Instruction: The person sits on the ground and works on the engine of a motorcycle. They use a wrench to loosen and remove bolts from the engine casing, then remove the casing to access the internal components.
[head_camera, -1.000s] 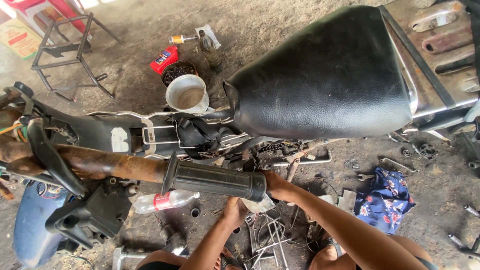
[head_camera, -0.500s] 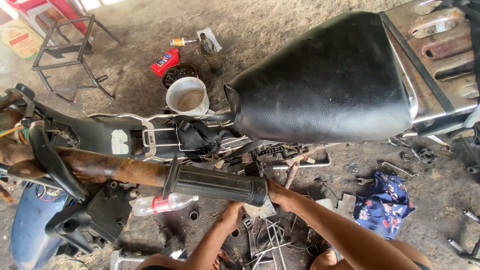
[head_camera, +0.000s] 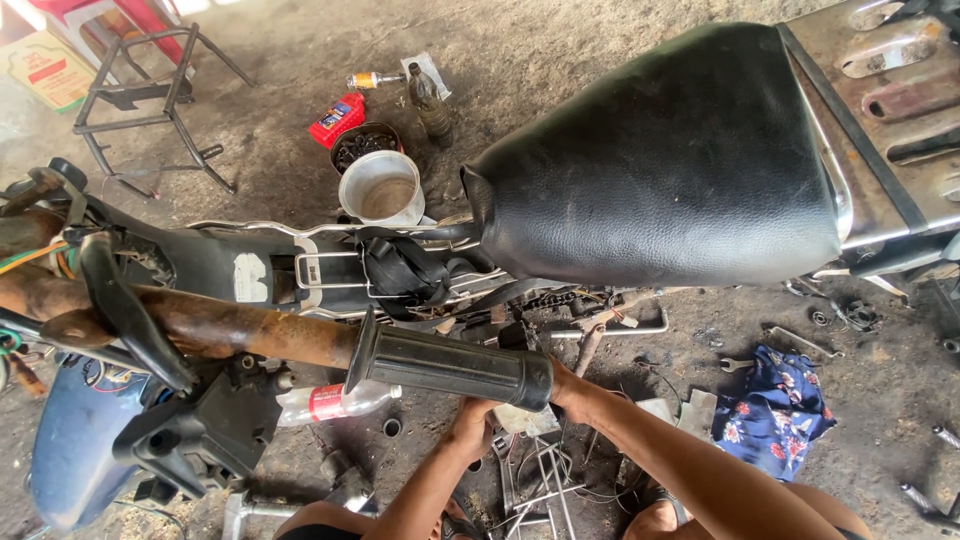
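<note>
While the view has barely shifted since a second ago, the two hands sit a touch lower under the handlebar, and the black grip (head_camera: 450, 365) lies in much the same slant across the middle of the frame. Both forearms reach up from the bottom edge toward the engine area beneath that grip. The left hand (head_camera: 472, 418) presses up against the underside of the grip, its fingers tucked out of sight, so whether it clenches anything cannot be told. The right hand (head_camera: 563, 385) is hidden behind the grip's end and the machine parts; its hold cannot be told either.

That grip is ribbed black rubber with a flared collar at its inner end, fitted on a rusty brown handlebar (head_camera: 240, 335). It hangs above the floor (head_camera: 600, 60), just in front of the black seat (head_camera: 670, 160). Beside it a clear plastic bottle with a red label (head_camera: 335, 402) lies under the bar. Beyond the frame stand a metal cup (head_camera: 382, 190), a red tin (head_camera: 337, 119) and a dark bottle (head_camera: 430, 100). A blue flowered cloth (head_camera: 775, 415) lies near the right forearm, among scattered wrenches.
</note>
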